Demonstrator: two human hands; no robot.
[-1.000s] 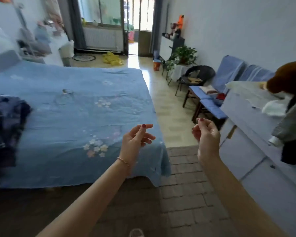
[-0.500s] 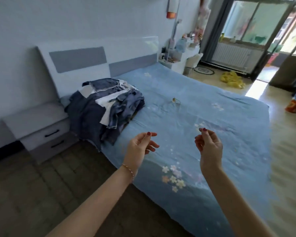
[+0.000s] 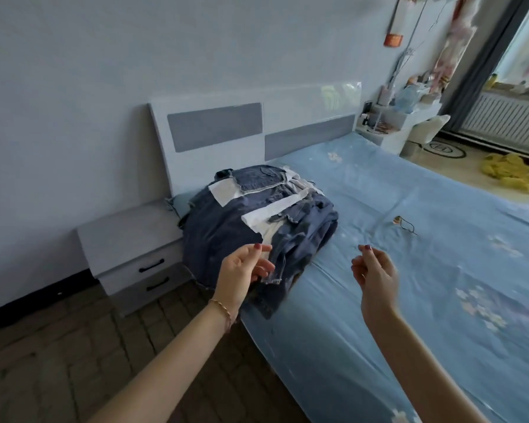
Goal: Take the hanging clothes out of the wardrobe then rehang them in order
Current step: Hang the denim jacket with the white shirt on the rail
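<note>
So the clothes [image 3: 257,221] are sitting in a heap on the bed [image 3: 409,270], up at the headboard end on the side nearest the nightstand [image 3: 129,242]. It's mostly dark blue denim, stiff and folded over itself, with frayed pale hems and a few flat white patches or panels showing on top. One raggedy denim edge droops off the side of the mattress. The bed cover is smooth light blue cotton with little flower prints, a bit creased down the middle.

My left hand [image 3: 242,276] is up in front of the pile, fingers loosely curled with the thumb and forefinger tips close together, nothing in its grip. Can't tell if it's brushing the denim or just hovering in front. My right hand [image 3: 376,270] is over the bare cover, well apart from the pile, same relaxed curl, holding nothing.

Nightstand is boxy, matte grey, two drawers with slim black handles. Headboard [image 3: 257,132] is glossy white with grey rectangles. Floor [image 3: 58,361] is dark brick-pattern tile.
</note>
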